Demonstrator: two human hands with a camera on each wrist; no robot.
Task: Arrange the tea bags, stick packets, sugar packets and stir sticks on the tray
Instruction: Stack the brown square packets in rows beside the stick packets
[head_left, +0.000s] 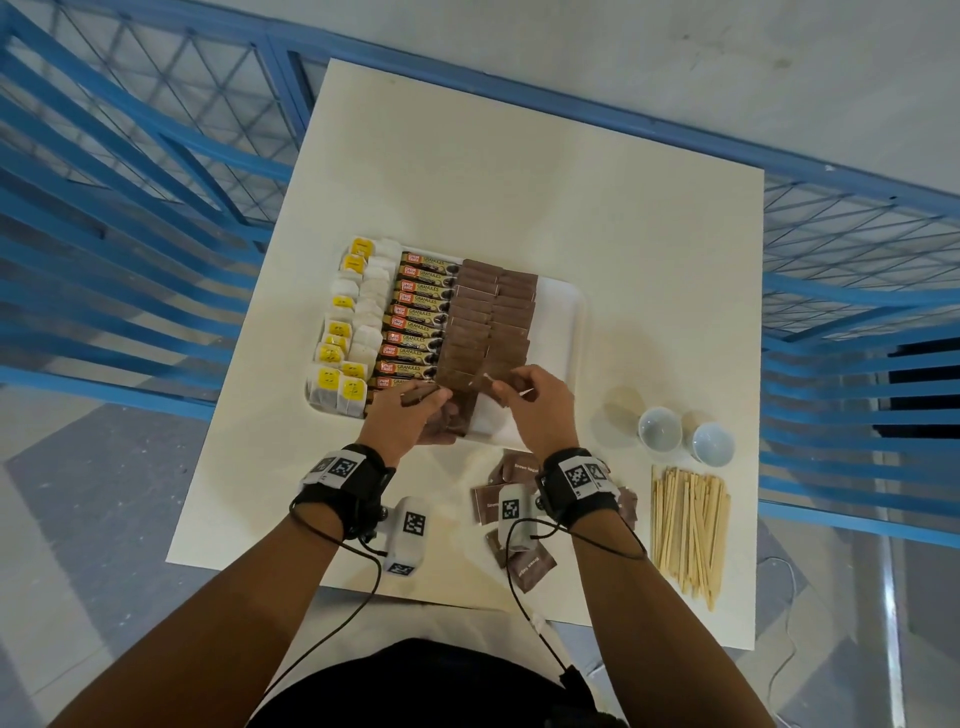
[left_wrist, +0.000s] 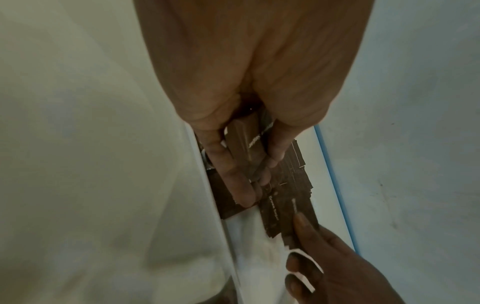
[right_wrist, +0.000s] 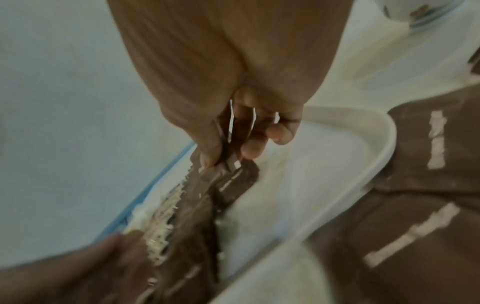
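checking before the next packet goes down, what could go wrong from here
The right hand is pinching a brown sugar packet at the overlapped sugar rows; a nudge could shift them. The left hand grips a stack of packets that may slip. The stir sticks lie near the table edge.

Two white cups (head_left: 684, 435) at 3 o'clock, one white tray (head_left: 563, 332), about ten stick packets (head_left: 418, 325), six or so loose sugar packets (head_left: 524, 561) at 6 o'clock, stir sticks (head_left: 688, 525) too many to count
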